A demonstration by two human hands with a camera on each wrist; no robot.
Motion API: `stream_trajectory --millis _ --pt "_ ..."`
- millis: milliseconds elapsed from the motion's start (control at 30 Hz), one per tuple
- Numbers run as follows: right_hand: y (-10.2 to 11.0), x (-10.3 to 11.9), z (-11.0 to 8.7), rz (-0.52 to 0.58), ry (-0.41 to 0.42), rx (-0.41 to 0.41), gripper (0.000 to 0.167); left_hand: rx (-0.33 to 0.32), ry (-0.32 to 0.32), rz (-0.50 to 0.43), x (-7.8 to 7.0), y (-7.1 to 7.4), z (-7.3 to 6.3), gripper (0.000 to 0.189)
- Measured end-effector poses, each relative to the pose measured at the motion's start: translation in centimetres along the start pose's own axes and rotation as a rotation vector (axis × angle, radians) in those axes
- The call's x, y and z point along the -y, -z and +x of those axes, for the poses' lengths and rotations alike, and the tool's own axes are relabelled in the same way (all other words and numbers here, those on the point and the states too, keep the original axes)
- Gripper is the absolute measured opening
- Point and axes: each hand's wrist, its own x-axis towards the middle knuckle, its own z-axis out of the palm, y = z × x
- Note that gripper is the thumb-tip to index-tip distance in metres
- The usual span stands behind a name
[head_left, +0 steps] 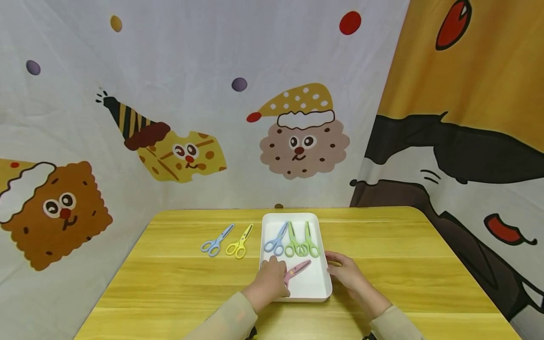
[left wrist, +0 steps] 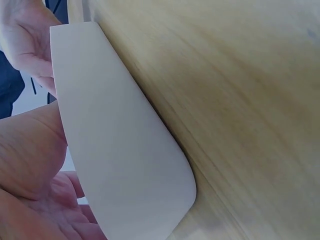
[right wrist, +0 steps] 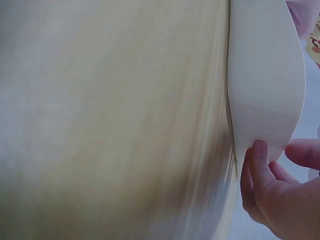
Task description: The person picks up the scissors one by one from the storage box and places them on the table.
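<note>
A white tray lies in front of me. Over its near left side is my left hand, its thumb and fingers about the handle end of pink scissors; the hand hides the handles. In the left wrist view the fingers reach behind the tray's wall. My right hand holds the tray's right side. The right wrist view shows that hand's fingers bent against the outer wall, thumb at the rim. Blue scissors and two green scissors lie in the tray's far half.
Left of the tray, on the wooden table, lie blue scissors and yellow scissors, blades pointing away from me. A cloth printed with cartoon figures hangs behind the table's far edge.
</note>
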Motion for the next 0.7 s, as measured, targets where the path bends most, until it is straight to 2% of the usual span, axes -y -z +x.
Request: stream_trajectory --millis 233,500,700 --pt "-0.07 0.02 0.08 -0.004 -0.003 0.001 0.041 -0.018 0.003 -0.014 0.04 0.22 -0.09 0.039" --pt "-0.08 -0.07 0.04 0.019 -0.005 0.0 0.041 -0.026 0.023 -0.104 0.09 0.48 0.35 0.036" --pt "-0.02 0.11 -0.07 0.01 -0.001 0.006 0.042 -0.074 0.033 -0.11 0.54 0.74 0.87 0.04"
